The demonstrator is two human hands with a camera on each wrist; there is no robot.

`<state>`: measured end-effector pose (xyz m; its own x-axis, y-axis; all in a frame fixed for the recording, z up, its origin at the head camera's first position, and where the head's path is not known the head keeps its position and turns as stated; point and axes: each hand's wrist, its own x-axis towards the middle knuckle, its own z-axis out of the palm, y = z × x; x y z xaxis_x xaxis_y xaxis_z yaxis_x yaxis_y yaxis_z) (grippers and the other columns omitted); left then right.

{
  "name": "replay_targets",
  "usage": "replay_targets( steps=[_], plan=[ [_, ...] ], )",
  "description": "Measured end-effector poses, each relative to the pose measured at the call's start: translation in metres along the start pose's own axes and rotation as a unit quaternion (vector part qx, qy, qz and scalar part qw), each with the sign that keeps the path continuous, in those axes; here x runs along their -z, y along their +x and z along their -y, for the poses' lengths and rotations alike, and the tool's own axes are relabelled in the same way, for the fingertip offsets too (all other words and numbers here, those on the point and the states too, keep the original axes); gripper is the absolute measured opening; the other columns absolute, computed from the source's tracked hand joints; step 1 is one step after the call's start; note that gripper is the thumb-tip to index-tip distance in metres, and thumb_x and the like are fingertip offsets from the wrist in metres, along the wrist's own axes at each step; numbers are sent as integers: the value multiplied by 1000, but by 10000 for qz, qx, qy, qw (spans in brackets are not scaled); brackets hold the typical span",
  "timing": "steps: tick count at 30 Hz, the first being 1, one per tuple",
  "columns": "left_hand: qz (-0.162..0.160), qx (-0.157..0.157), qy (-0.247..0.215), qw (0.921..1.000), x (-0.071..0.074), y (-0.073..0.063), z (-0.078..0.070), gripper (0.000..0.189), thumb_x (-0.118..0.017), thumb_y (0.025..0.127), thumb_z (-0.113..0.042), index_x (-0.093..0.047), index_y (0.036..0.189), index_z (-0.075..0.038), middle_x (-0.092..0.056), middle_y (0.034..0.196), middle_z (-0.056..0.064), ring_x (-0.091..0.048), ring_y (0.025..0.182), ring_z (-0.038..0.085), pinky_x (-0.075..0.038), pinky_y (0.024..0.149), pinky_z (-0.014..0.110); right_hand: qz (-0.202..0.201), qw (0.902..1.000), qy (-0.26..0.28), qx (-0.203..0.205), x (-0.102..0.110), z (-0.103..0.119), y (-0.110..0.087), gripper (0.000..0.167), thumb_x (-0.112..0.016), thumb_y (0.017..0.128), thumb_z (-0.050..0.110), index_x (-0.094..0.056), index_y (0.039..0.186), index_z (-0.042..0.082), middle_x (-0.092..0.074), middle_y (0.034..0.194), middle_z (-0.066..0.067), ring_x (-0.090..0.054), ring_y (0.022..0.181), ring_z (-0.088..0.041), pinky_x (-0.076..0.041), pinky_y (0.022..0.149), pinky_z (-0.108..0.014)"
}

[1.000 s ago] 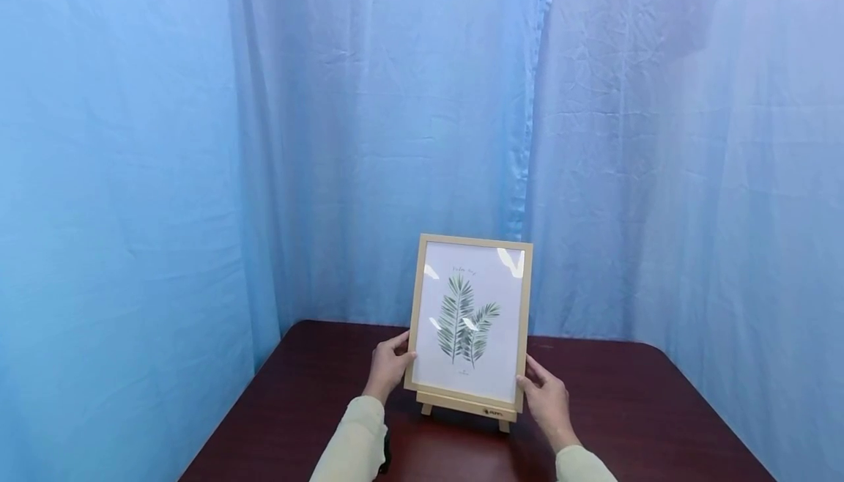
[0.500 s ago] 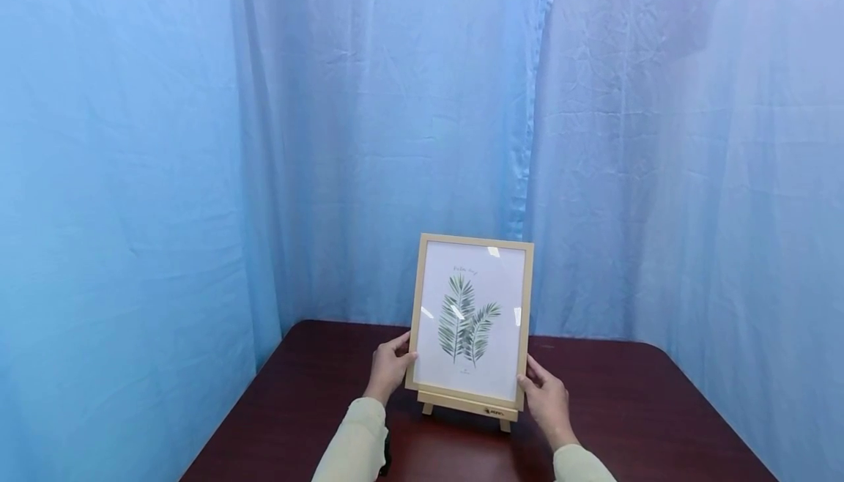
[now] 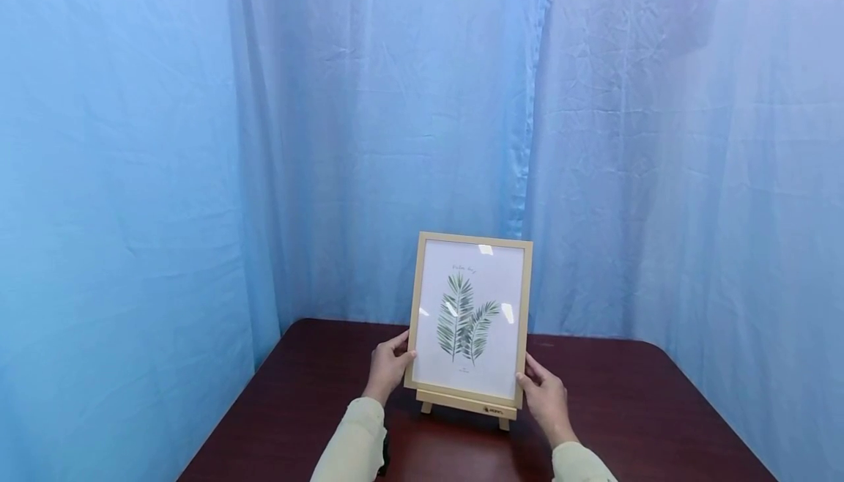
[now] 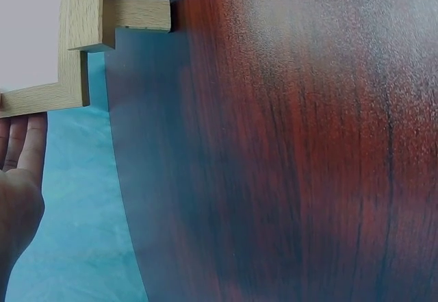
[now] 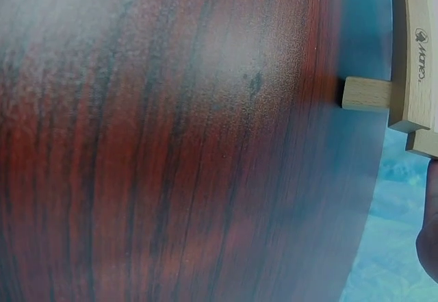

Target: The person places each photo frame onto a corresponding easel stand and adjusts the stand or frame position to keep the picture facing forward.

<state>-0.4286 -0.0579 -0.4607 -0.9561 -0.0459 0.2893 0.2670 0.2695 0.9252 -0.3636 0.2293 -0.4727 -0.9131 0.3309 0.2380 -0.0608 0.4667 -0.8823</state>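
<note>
A light wooden picture frame (image 3: 469, 318) with a green leaf print stands upright on a small wooden easel (image 3: 467, 407) on the dark red table (image 3: 633, 409). My left hand (image 3: 389, 366) holds the frame's lower left edge, thumb on the front. My right hand (image 3: 544, 397) holds the lower right corner the same way. The left wrist view shows the frame's corner (image 4: 68, 55), an easel foot (image 4: 144, 14) and my palm (image 4: 20, 179) beside them. In the right wrist view the easel's ledge (image 5: 416, 48) and a foot (image 5: 365, 92) sit at the right edge.
Blue curtains (image 3: 369, 130) close in the table on the left, back and right. The table's rounded far corners lie near the curtains. Bare tabletop lies to either side of the easel.
The frame has tilted very slightly, shifting the glare on its glass. Both hands stay on its lower edges.
</note>
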Motion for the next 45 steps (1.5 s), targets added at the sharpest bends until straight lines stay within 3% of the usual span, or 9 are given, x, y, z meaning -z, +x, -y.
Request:
replay_targets(
  steps=[45],
  plan=[
    [-124, 33, -10, 9999, 7, -12, -1, 49, -69, 90, 0, -59, 138, -5, -70, 106, 15, -68, 91, 23, -59, 74, 38, 213, 9996, -66, 155, -3, 1, 10, 48, -58, 101, 11, -47, 146, 3, -61, 127, -28, -60, 113, -41, -55, 86, -47]
  ],
)
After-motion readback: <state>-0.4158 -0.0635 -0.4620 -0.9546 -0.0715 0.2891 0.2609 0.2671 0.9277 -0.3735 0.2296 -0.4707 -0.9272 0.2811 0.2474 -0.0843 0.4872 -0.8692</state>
